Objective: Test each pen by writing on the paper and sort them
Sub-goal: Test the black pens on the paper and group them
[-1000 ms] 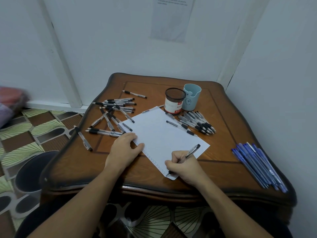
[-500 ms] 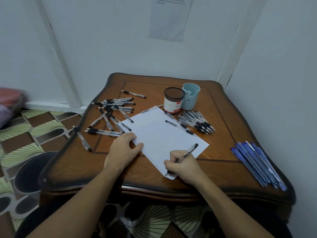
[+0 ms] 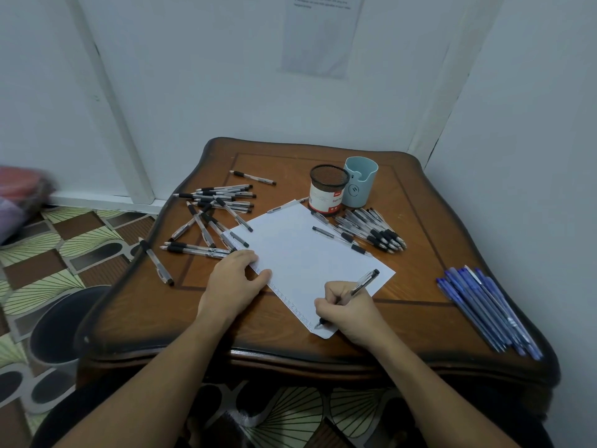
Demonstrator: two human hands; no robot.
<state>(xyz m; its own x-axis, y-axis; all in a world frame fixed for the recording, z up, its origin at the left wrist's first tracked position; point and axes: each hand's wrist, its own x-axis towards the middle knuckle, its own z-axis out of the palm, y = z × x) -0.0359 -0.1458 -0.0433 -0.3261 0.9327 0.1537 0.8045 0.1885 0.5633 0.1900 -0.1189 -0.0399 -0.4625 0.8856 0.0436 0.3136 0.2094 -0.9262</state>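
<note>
The table (image 3: 416, 305) carries the paper (image 3: 300, 253) at its middle, turned so one long edge runs from far left to near right. A loose heap of black pens (image 3: 213, 218) lies far left of the sheet, a tidy black row (image 3: 371, 231) far right by two cups (image 3: 342, 189), and blue pens (image 3: 487, 312) at the right edge. The left hand (image 3: 234, 286) rests palm-down and loosely curled on the sheet's near-left edge, pinning it. The right hand (image 3: 347, 310) is closed around the pen (image 3: 352, 294), tip on the near corner at the end of a row of small marks, barrel slanting up to the far right. The tidy row lies far right of this hand, along the barrel's line, so the right hand is probably the nearer for sorting.
</note>
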